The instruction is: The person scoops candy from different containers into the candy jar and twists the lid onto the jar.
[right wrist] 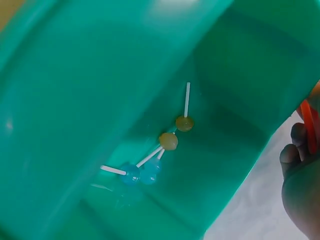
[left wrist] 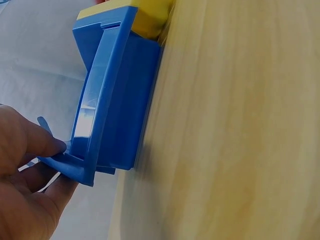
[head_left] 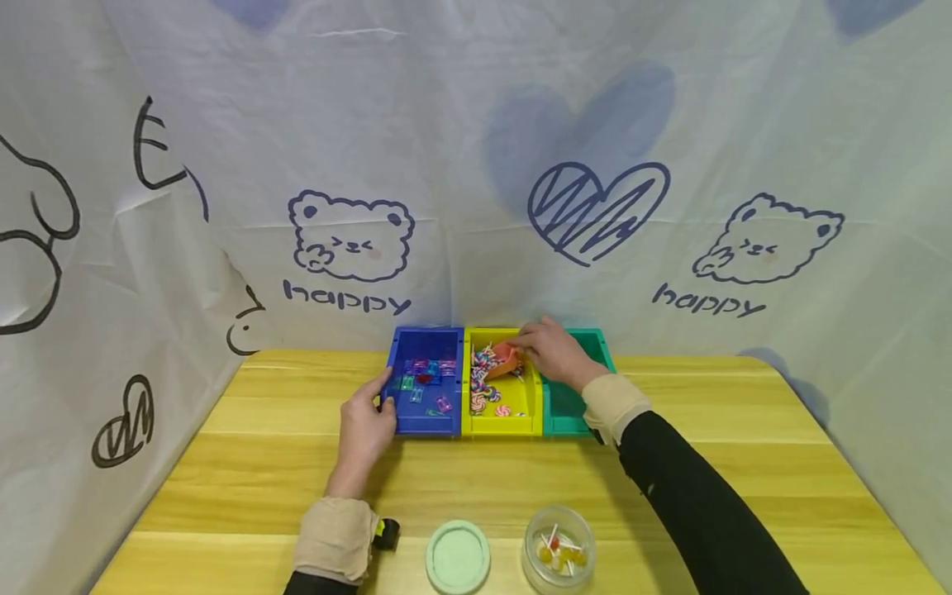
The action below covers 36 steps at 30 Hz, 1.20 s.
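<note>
My left hand [head_left: 366, 426] grips the left wall of a blue bin [head_left: 427, 425], thumb on the inner side and fingers outside, as the left wrist view shows. Small clear coloured candy-shaped pieces [head_left: 424, 377] lie in that bin. Over the yellow bin [head_left: 502, 426] in the middle, my right hand [head_left: 554, 351] holds an orange scoop [head_left: 502, 361] among swirl-patterned mini lollipops [head_left: 479, 384]. In the right wrist view, a strip of the orange scoop [right wrist: 308, 125] shows between the fingers; the rest is hidden.
On the right, a green bin [head_left: 565, 401] contains several small lollipops [right wrist: 168, 141] with white sticks. Near the table's front edge stand a clear jar [head_left: 526, 562] with lollipops inside and a pale green round lid [head_left: 457, 558]. A printed white cloth [head_left: 476, 273] hangs behind the bins.
</note>
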### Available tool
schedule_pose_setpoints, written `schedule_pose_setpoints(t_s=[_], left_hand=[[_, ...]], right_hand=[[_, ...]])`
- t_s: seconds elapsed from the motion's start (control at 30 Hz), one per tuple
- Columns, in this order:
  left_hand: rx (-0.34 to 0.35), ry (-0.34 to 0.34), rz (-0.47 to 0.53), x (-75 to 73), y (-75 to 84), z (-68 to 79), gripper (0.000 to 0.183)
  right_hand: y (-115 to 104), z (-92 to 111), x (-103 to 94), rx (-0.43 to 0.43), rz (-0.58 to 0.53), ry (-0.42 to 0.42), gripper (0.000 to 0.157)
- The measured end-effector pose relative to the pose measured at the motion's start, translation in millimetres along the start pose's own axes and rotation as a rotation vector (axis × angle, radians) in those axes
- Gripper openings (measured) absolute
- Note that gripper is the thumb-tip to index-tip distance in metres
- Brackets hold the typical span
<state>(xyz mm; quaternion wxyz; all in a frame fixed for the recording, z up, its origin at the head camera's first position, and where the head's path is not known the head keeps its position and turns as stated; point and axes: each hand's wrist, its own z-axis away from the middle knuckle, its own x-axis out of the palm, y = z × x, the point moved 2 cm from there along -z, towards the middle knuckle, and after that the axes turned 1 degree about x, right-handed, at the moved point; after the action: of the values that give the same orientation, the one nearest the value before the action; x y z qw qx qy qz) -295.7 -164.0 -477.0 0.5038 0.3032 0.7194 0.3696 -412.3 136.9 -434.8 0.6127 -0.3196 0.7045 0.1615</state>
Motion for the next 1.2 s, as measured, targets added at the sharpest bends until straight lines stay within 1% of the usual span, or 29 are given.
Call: schedule_pose_setpoints(t_s=[0.13, 0.23, 0.37, 0.47, 0.53, 0.73, 0.83, 0.97, 1.1, 1.2], left_hand=[[-0.006, 0.001, 0.004, 0.5, -0.3, 0.2, 0.05], [-0.006, 0.003, 0.0, 0.8, -0.2, 0.9, 0.05], [-0.008, 0.0, 0.001, 2.1, -0.2, 0.9, 0.05], [-0.011, -0.001, 0.004, 2.6, 0.0, 1.1, 0.05], [-0.011, -0.002, 0.006, 2.4, 0.4, 1.7, 0.05], [-0.02, -0.006, 0.006, 1.4, -0.1, 2.8, 0.05], [-0.022, -0.007, 0.009, 1.7, -0.7, 2.9, 0.05], [-0.03, -0.016, 0.012, 2.2, -1.0, 2.7, 0.05], [-0.028, -0.017, 0.012, 1.3, 0.0, 1.4, 0.05], [-0.021, -0.008, 0.011, 0.4, 0.5, 0.7, 0.05]], right_hand=[[0.0, 0.4, -0.9, -0.017, 0.006, 0.011, 0.03], [2.8, 1.4, -0.6, -0.019, -0.024, 0.01, 0.03], [7.8, 4.0, -1.0, 0.028, -0.105, -0.001, 0.03], [9.3, 4.7, -1.8, 0.053, -0.128, -0.007, 0.031], [8.6, 4.4, -2.1, 0.047, -0.112, -0.006, 0.031], [1.6, 3.1, -2.8, 0.002, -0.003, 0.018, 0.029], [-1.5, 3.3, -2.5, -0.002, 0.028, 0.01, 0.028], [-1.7, 3.2, 0.9, 0.014, 0.028, -0.012, 0.029], [0.0, 1.6, 3.7, 0.044, -0.016, -0.013, 0.03], [0.3, 0.9, 4.3, 0.064, -0.069, -0.013, 0.031]])
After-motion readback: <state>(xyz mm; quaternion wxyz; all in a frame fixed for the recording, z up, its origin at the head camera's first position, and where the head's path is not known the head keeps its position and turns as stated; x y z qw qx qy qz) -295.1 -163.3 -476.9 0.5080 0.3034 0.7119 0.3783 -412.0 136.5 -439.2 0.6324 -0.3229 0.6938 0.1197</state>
